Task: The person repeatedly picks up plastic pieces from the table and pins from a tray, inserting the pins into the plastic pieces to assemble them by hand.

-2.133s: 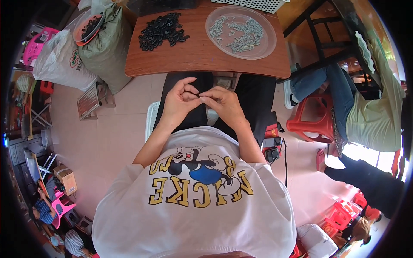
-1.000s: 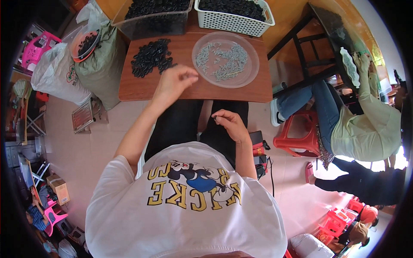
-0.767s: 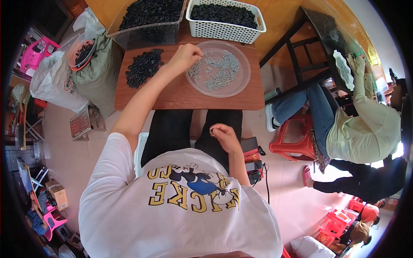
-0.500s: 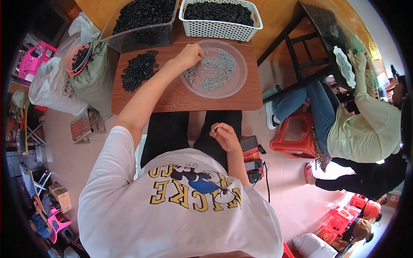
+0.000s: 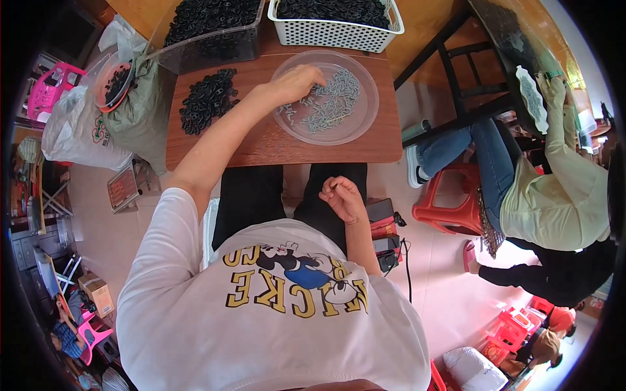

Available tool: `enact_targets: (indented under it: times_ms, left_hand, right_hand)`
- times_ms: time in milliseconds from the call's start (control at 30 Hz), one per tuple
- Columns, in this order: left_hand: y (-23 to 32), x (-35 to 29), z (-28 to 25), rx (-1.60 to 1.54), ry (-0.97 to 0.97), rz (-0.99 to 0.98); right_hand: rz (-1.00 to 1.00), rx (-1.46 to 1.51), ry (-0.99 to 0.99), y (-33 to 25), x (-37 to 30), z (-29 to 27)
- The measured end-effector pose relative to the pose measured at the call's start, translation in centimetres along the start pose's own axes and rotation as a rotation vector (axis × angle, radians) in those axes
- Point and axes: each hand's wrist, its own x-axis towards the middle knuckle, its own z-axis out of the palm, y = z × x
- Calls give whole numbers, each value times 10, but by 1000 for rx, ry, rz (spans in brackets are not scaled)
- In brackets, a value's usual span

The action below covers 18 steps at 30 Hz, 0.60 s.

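Since the earlier frame, left hand (image 5: 297, 83) has advanced further over the clear round dish (image 5: 365, 124) on the wooden table (image 5: 261, 140), arm extended, fingers curled onto the metal screws (image 5: 329, 104). Right hand (image 5: 342, 197) rests above the lap, fingers loosely curled; contents indiscernible.

A small workshop for hand assembly: at twelve o'clock a low wooden table (image 5: 274, 140) carries a clear tray of metal screws (image 5: 329, 98), a heap of black rings (image 5: 207, 99) and full bins (image 5: 336, 19); at three o'clock a co-worker (image 5: 554, 195) sits on a red plastic stool (image 5: 450, 202).
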Motion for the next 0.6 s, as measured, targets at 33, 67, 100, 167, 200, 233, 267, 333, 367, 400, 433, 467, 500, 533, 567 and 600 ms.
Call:
enact_targets:
  times_ms: [33,67,100,167,200,233,267,333,367,400,433,467,500,533,567,600]
  left_hand:
    - [2,1,1,11,-21,52]
    - [3,0,2,9,-23,53]
    - [5,-1,2,14,49,65]
    - [7,-2,-5,19,117,76]
    - [8,-2,-9,4,84,32]
    - [9,-2,-12,-11,51,-14]
    - [11,-2,-14,-12,48,-16]
    - [15,-2,-14,-56,-95,-147]
    - [13,-3,-12,-57,-99,-149]
    - [12,-4,-9,-66,-96,-154]
    - [11,-3,-8,-75,-92,-156]
    - [11,-3,-6,-77,-96,-154]
    - [11,-2,-5,-56,-98,-176]
    - [9,-2,-3,-34,-98,-199]
    - [8,-2,-2,-35,-99,-198]
    - [6,-1,-1,-23,-127,-210]
  right_hand:
    - [-1,1,4,0,-1,0]
    - [-9,2,2,-1,-1,0]
    - [-17,4,-1,-1,-1,-1]
    - [-19,4,4,-3,-2,-2]
    - [-21,2,7,-3,-2,-3]
    - [-20,5,9,-4,-2,-3]
    - [-22,9,2,-4,-2,-4]
    - [-24,16,-1,-4,0,-5]
    - [-24,12,-1,-4,0,-5]
    - [-26,8,-1,-3,1,-6]
    - [-28,10,2,-3,1,-6]
    - [-26,11,3,-3,1,-6]
    - [-25,12,4,-3,1,-6]
    - [-26,13,6,-3,1,-5]
    - [-25,4,3,-3,1,-5]
    - [-23,-6,1,-3,0,-5]
